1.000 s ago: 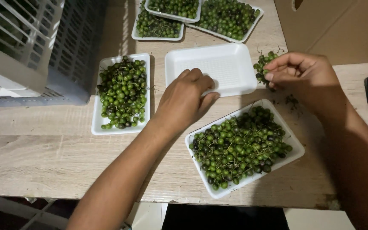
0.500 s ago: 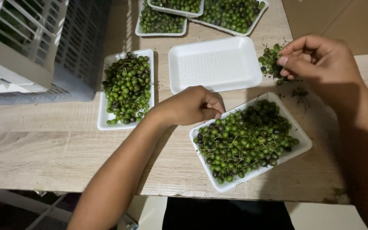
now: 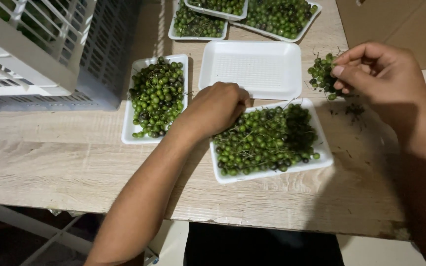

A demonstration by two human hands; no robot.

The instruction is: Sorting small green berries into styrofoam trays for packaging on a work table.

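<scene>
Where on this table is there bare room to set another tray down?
Bare wood runs along the table front edge, below the left berry tray and beneath the left forearm. The empty white tray is free too. It is crowded at the back, where full trays overlap, and around the near tray, where the left hand rests.

Green berry cluster (image 3: 321, 75), tray-filling loose berries (image 3: 265, 140)

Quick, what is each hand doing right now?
Left hand: closed, fingers curled into the green berries at the near tray; whether it grips any cannot be told.
Right hand: closed, pinching a small bunch of berries.
</scene>
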